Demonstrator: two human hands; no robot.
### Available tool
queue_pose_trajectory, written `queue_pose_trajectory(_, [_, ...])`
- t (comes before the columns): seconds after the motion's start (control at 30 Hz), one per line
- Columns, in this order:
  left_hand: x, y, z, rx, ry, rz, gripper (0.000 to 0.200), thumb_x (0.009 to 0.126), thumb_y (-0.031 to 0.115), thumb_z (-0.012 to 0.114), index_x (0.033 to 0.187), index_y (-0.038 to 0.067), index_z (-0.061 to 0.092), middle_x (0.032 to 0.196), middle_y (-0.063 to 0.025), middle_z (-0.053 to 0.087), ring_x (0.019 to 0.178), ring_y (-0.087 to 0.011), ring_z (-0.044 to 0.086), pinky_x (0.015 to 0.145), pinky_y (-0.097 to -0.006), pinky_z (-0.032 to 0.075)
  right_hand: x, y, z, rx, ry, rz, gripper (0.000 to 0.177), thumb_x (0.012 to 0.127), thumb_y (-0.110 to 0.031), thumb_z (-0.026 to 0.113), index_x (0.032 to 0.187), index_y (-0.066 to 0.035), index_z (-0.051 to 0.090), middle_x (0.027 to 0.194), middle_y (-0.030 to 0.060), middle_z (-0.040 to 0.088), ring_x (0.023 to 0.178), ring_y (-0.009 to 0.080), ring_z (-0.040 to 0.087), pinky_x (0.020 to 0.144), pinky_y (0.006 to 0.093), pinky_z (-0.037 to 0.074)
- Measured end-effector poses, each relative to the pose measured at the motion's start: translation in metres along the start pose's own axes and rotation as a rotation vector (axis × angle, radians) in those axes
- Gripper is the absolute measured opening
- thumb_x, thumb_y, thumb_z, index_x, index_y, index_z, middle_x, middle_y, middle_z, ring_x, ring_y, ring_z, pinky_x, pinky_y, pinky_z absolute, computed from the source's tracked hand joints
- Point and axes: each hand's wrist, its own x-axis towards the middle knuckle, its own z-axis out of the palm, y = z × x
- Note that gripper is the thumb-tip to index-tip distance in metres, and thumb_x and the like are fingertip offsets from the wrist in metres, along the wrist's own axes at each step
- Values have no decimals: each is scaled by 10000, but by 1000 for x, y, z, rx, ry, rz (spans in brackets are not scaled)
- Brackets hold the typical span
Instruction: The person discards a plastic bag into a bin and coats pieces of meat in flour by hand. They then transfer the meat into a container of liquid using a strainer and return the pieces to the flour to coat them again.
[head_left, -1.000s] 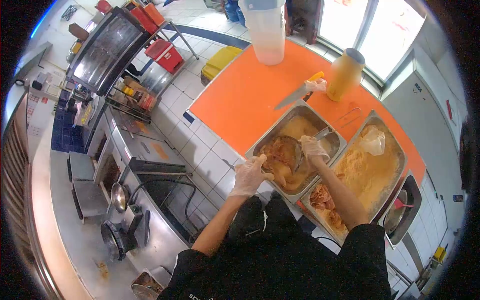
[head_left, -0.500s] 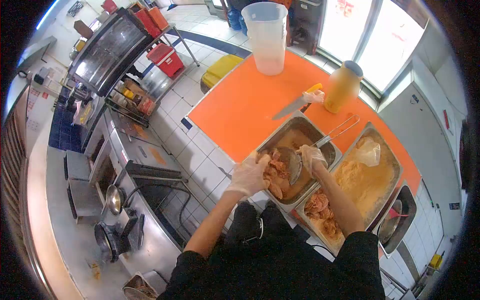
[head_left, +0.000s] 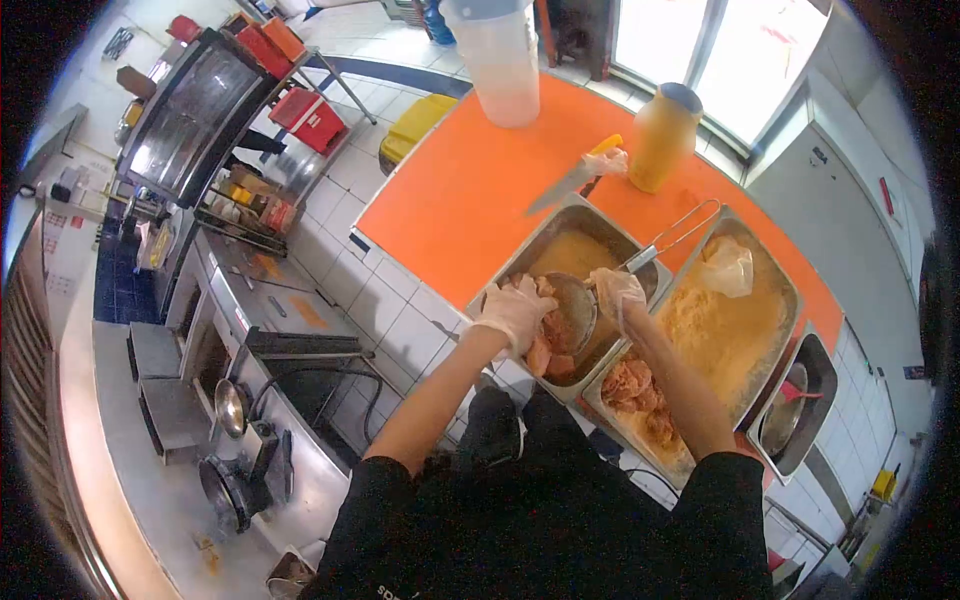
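My left hand (head_left: 513, 313), in a clear plastic glove, is in the left part of a steel pan (head_left: 512, 274) of brownish liquid. Its fingers curl over pieces of raw meat (head_left: 550, 352) at the strainer's edge; the fingertips are partly hidden. My gloved right hand (head_left: 617, 293) grips a wire strainer (head_left: 574, 308) near where its basket meets the handle. The basket sits low in the pan, and the looped handle points away to the upper right. More raw meat (head_left: 632, 386) lies in the adjoining pan (head_left: 797, 300) of pale flour-like powder, under my right forearm.
On the orange table (head_left: 440, 200) are a knife (head_left: 565, 188) with a yellow handle, a blurred yellow jar (head_left: 665, 140) and a tall translucent pitcher (head_left: 500, 70). A clear plastic bag (head_left: 728, 268) rests on the powder. A smaller steel pan (head_left: 822, 375) stands at right, a steel counter (head_left: 185, 500) at left.
My left hand has moved in over the meat beside the strainer, its fingers more curled. The strainer's basket now shows more openly, tilted flatter. The whole view has shifted slightly.
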Motion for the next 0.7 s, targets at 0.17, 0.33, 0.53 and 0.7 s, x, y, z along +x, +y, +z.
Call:
queue_pose_trajectory(0.17, [18,3,9,-42,131,-11,382,821,166,735,1194,179,655,1197,-151,636,1146,-341,655,961,-549,447,-17,-56,-28,-520,-59,-204,16,919,-80,625,934,-82,620,764,103,623,759,316,668,651,416,501])
queue_pose_trajectory(0.33, [43,-27,53,-121,349,-53,296,842,201,700,1131,148,670,1155,-133,689,1115,-308,675,870,-543,493,-17,-63,-34,-377,-46,-169,96,908,-88,626,1003,-87,616,780,140,637,748,368,661,659,463,502])
queue_pose_trajectory(0.53, [33,-37,49,-101,393,-30,297,852,240,685,1121,120,659,1099,-137,716,1060,-334,695,813,-512,523,-12,-62,-34,-489,-32,-167,100,910,-95,626,1010,-98,624,786,150,651,734,368,668,643,456,511])
queue_pose_trajectory(0.7, [25,-41,51,-257,529,55,319,858,208,665,1166,125,670,1073,-132,729,1031,-341,702,790,-498,533,-10,-80,-42,-442,-168,53,197,926,-112,617,1121,-98,640,905,158,704,866,371,701,756,457,562])
